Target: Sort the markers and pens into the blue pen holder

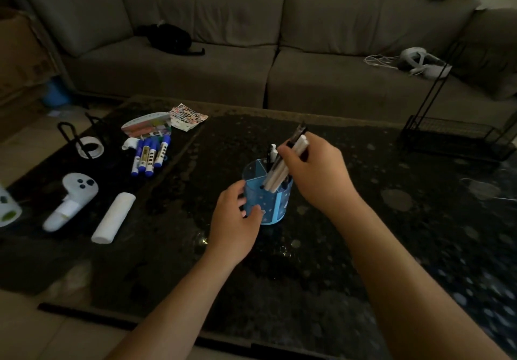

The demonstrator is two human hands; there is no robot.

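Gripping a bunch of white pens [282,168] in our right hand [316,175], fingers closed round their upper ends, with the lower ends dipped into the blue holder [268,200] at the middle of the frame. We can't count the bunch exactly; a couple of darker pens stick out at the top. Our left hand [237,220] curls around the holder's left side, fingers and thumb touching its wall. The holder stands upright on the dark table [363,248] and is split into compartments inside. Over at the middle left lie four blue-capped markers [151,155] side by side, well apart from the holder. Near them there's one tape roll [91,147], one sticker sheet [188,117], one white controller [70,200] and one white paper roll [113,217] at lower left.
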